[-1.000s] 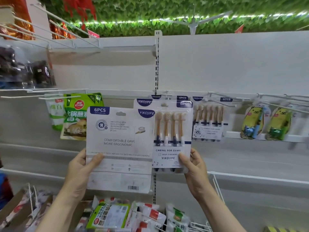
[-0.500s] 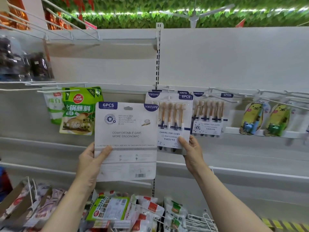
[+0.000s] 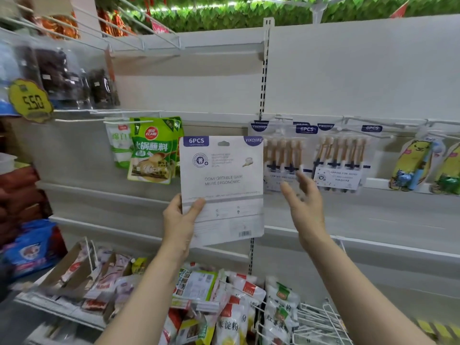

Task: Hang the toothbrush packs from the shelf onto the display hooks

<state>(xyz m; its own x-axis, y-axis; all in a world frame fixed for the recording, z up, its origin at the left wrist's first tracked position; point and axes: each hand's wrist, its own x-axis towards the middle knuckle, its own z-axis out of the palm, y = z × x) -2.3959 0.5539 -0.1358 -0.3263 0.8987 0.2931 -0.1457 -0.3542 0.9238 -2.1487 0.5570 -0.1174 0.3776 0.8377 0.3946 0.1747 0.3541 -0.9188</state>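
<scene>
A: What's on the pack (image 3: pixel 221 188)?
B: "6PCS", "YIKOJIFE", "COMFORTABLE GRIP"; small print blurs. Left hand (image 3: pixel 179 220) pinches its 7 o'clock corner.
A: Right hand (image 3: pixel 304 205)?
B: Spread, blurred, before hung packs (image 3: pixel 282 155) at 3 o'clock.

White toothbrush pack (image 3: pixel 221 185) upright, back outward, beside hung packs (image 3: pixel 282 155)

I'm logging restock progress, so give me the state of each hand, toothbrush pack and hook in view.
left hand: grips the held toothbrush pack by its lower left edge.
held toothbrush pack: upright, back side to camera, not on a hook.
right hand: fingers spread, holds nothing, blurred.
hung toothbrush pack: hanging on the rail, partly behind the held one.
second hung pack: hanging.
bare hook: empty.
</scene>
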